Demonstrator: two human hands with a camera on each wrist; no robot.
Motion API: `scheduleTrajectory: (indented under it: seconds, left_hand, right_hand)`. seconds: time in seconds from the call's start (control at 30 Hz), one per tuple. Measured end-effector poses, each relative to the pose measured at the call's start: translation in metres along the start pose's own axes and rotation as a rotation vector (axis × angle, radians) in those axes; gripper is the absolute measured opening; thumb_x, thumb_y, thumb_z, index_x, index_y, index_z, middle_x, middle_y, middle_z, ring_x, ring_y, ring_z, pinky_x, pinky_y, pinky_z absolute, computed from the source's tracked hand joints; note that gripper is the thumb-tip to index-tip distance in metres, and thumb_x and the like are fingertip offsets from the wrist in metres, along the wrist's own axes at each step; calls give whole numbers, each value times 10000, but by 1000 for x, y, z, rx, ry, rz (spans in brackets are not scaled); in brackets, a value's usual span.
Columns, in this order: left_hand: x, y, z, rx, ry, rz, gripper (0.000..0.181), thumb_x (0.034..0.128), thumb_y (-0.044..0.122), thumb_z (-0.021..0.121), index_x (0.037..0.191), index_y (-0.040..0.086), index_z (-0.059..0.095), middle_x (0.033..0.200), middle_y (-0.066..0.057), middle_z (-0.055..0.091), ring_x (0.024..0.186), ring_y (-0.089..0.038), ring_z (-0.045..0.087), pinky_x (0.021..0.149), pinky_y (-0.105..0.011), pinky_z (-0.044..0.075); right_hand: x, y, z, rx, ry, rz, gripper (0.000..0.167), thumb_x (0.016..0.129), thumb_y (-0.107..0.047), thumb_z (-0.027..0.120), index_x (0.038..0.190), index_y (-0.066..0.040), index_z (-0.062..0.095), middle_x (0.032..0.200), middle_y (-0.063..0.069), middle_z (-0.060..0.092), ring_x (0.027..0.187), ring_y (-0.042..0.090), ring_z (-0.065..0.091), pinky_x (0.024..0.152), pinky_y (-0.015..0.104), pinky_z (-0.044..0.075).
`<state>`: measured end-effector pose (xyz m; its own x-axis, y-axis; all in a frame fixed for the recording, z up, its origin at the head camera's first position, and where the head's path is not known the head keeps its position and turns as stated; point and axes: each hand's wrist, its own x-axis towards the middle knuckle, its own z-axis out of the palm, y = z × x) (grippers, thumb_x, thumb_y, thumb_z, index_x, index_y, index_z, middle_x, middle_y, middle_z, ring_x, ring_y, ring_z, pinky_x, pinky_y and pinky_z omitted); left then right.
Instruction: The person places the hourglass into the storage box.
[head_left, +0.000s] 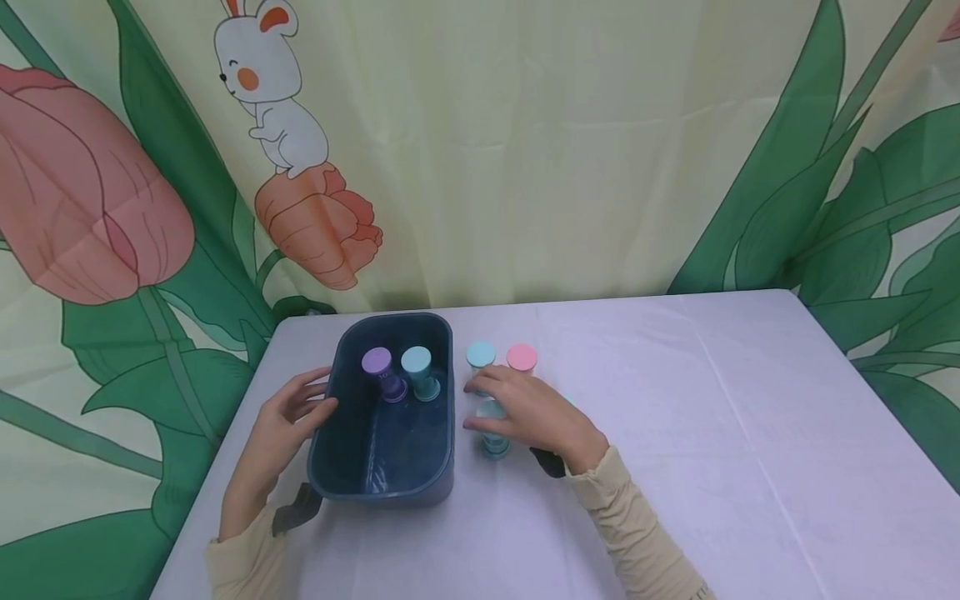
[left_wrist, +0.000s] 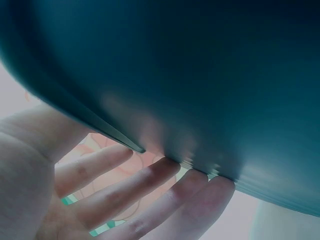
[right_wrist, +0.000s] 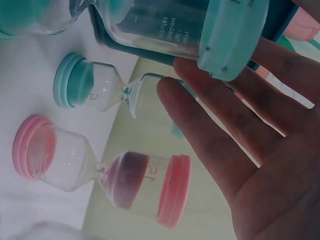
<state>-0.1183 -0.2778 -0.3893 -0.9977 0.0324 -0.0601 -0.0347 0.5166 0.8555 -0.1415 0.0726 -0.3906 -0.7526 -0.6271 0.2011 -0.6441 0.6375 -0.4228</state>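
Observation:
A dark blue plastic bin (head_left: 390, 467) holds a purple hourglass (head_left: 378, 362) and a light-blue hourglass (head_left: 417, 362), both upright. My left hand (head_left: 285, 421) is at its left side, loosely extended fingertips (left_wrist: 200, 185) against the outer wall. To the right of the bin, my right hand (head_left: 536, 408) reaches around a teal-capped hourglass (head_left: 495, 446), fingers extended. In the right wrist view its cap (right_wrist: 234, 40) is close to the fingers (right_wrist: 210, 135); firm contact cannot be made out. Behind that hand stand another teal hourglass (head_left: 480, 353) and a pink hourglass (head_left: 522, 357).
A white cloth covers the table (head_left: 675, 467). A sliver of another light-blue cap (head_left: 569, 400) shows behind the right hand. At the back hangs a curtain (head_left: 540, 167) printed with a rabbit, a carrot and flowers.

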Motion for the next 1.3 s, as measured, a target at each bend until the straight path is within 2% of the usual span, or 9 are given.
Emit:
scheduleTrajectory:
  seconds: [0.43, 0.7, 1.3]
  left_hand:
    - [-1, 1, 0, 2, 0, -3, 631, 968, 409, 630, 1512, 187, 400, 1475, -196, 488, 1322, -424, 500, 984, -606, 480]
    - [0, 1, 0, 8, 2, 2, 630, 970, 402, 629, 1513, 181, 399, 1477, -203, 483, 1321, -441, 494, 993, -621, 463]
    - [-2, 2, 0, 0, -1, -8, 627, 975, 394, 624, 1518, 183, 392, 1489, -200, 470, 1331, -440, 482, 993, -625, 461]
  right_hand:
    - [-1, -1, 5, 24, -37, 22, 458, 848, -378, 788, 1194, -94, 692, 1164, 38, 666, 1058, 145, 638, 932, 300, 550]
    - [-4, 0, 7, 18, -30, 15, 464, 825, -354, 813, 1192, -97, 693, 1173, 11, 659, 1072, 138, 632, 936, 291, 546]
    - [-12, 1, 9, 7, 4, -12, 448, 804, -260, 836, 1187, -87, 684, 1135, 16, 667, 963, 114, 639, 863, 256, 552]
